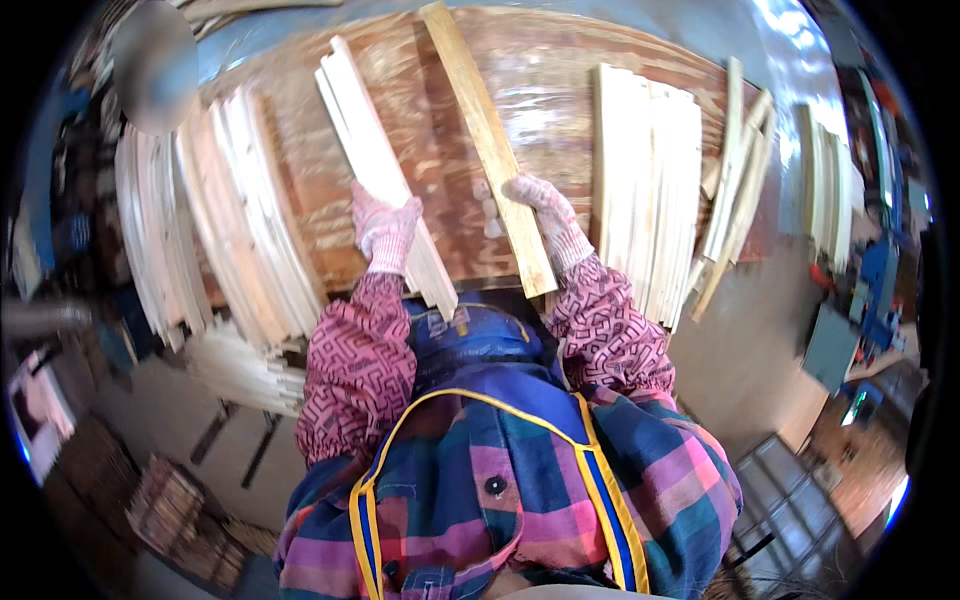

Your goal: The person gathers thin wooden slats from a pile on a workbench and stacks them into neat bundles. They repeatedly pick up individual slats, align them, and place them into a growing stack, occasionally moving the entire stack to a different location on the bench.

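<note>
Both hands wear pale knitted gloves, with pink patterned sleeves above them. My left hand grips a small bundle of pale wooden strips that slants across the worktable; their near ends jut over the front edge by my apron. To its right, my right hand is closed around the edge of a single yellower wooden board, its fingers partly hidden behind the wood. The board leans the same way as the bundle, with its far end near the table's back edge. Bare table shows between the two.
The worn reddish-brown worktable carries stacked pale strips at the left and another stack at the right. Several loose sticks lie at its right end. More strips rest low at the left. Blue machinery stands far right.
</note>
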Demonstrator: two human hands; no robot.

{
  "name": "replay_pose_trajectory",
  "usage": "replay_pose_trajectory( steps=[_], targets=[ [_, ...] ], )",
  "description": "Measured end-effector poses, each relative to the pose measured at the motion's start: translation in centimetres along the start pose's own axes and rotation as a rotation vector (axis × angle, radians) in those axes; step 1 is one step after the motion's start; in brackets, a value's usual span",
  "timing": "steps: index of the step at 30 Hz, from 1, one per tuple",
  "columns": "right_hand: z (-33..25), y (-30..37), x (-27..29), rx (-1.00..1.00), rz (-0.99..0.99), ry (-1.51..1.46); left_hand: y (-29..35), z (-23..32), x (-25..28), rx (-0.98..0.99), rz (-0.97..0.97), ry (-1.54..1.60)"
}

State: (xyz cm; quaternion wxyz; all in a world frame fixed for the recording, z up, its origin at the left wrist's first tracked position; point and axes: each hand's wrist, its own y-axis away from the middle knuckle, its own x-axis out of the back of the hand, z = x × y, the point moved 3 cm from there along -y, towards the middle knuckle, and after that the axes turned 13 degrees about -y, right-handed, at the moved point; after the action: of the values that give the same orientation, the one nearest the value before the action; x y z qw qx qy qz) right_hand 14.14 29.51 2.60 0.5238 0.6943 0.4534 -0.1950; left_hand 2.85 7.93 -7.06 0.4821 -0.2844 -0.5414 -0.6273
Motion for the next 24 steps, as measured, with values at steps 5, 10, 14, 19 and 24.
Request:
replay_pose_trajectory(
  steps=[5, 10, 14, 19, 24],
  targets=[
    [-8.4, 6.5, 9.8, 0.36, 0.243, 0.502, 2.9, 7.6, -1.6, -0.254, 0.009, -0.046],
    [-10.4, 12.3, 14.9, 0.524, 0.34, 0.139, 7.7, 16.5, -3.7, -0.309, -0.274, -0.167],
    [-9.5, 12.7, 16.4, 0.573, 0.486, 0.023, 10.6, 20.0, -5.0, -0.446, -0.404, -0.209],
    [-9.1, 10.9, 11.4, 0.505, 0.32, -0.147, 8.7, 18.2, -7.0, -0.669, -0.479, -0.013],
    [-8.9, 8.6, 8.1, 0.464, 0.188, -0.256, 7.8, 16.8, -4.0, -0.678, -0.489, 0.381]
  ],
)
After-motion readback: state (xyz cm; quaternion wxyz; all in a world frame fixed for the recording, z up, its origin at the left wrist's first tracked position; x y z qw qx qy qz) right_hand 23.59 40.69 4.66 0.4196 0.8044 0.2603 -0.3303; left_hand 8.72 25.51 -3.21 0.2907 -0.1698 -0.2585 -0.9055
